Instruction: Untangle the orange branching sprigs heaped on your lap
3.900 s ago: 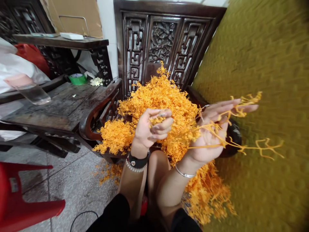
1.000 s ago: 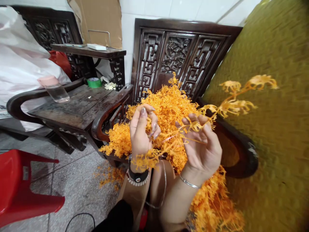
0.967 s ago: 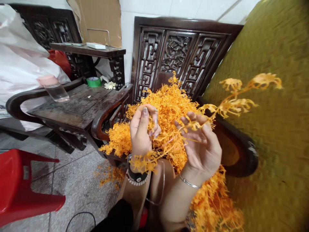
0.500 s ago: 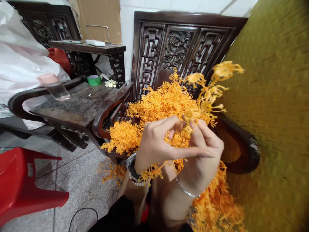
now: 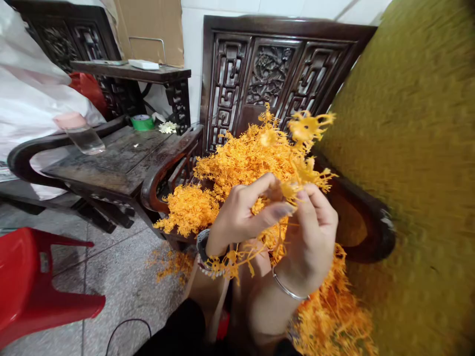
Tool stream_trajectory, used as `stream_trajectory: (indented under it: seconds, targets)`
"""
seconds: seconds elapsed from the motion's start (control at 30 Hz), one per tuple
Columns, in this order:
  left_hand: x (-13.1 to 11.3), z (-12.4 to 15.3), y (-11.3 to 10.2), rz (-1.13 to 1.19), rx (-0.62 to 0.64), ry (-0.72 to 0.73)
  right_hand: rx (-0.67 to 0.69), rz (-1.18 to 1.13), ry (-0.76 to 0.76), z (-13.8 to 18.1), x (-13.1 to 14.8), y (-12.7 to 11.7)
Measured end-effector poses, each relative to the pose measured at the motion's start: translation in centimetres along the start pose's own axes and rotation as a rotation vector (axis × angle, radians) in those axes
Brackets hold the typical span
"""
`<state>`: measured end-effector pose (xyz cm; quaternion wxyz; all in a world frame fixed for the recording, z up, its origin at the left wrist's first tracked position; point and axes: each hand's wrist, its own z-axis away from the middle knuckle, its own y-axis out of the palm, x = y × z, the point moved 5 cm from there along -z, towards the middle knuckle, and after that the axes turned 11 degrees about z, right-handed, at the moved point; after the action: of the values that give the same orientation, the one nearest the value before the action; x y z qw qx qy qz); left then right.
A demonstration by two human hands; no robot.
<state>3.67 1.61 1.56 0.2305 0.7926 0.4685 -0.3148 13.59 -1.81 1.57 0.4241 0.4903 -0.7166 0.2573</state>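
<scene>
The orange branched flower spray point(image 5: 306, 170) is up at my fingertips, in front of the big heap. A second ago its tip reached out to my right from a loosely opened palm; now it stands steeper, and what looks like its lower end trails past my left wrist.

My right hand point(image 5: 310, 242) has curled in and pinches the spray between thumb and fingers. My left hand point(image 5: 241, 212) has come across to meet it, fingers bent, its thumb drawn back from where it lay over my right hand half a second ago; I can't tell whether it grips anything. I judge that I've gone from spreading the branch to close fingertip work at one spot on it.

Behind my hands rises the heap of orange sprays point(image 5: 245, 158), in front of the carved wooden chair back point(image 5: 269, 74). A second orange pile point(image 5: 334, 316) lies low beside my right forearm. Off left, the dark wooden table point(image 5: 118, 165) bears a green tape roll point(image 5: 144, 123) and a pink-lidded bottle point(image 5: 83, 137).
</scene>
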Motion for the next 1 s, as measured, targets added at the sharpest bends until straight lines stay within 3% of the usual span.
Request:
stream_trajectory:
  seconds: [0.27,0.37,0.43,0.5,0.6,0.67,0.73,0.83,1.0]
  targets:
    - [0.5,-0.3,1.0,-0.275,0.202,-0.07,-0.01,0.109,0.036,-1.7,-1.4,-1.1]
    - [1.0,-0.3,1.9,-0.504,0.294,-0.122,-0.023,0.182,0.025,-2.6,-2.0,-2.7]
    - [1.5,-0.4,3.0,-0.497,0.335,-0.072,-0.06,0.169,0.013,-2.9,-2.0,-3.9]
    - [2.0,-0.6,4.2,-0.276,0.335,-0.014,-0.077,0.054,-0.028,-2.9,-1.6,-4.5]
    - [3.3,-0.8,6.0,0.337,0.314,-0.054,-0.122,-0.221,-0.127,-2.4,-0.1,-4.3]
    - [3.9,-0.8,6.5,0.713,0.249,-0.118,-0.181,-0.328,-0.173,-2.1,0.7,-4.0]
    - [4.0,-0.8,6.0,0.944,0.142,-0.151,-0.174,-0.33,-0.19,-2.1,1.2,-3.8]
    - [3.3,-0.9,3.9,1.089,-0.038,-0.101,-0.061,-0.264,-0.167,-2.6,1.2,-4.2]
    - [2.8,-1.1,1.3,0.929,-0.252,-0.046,0.027,-0.357,-0.216,-3.1,0.6,-5.4]
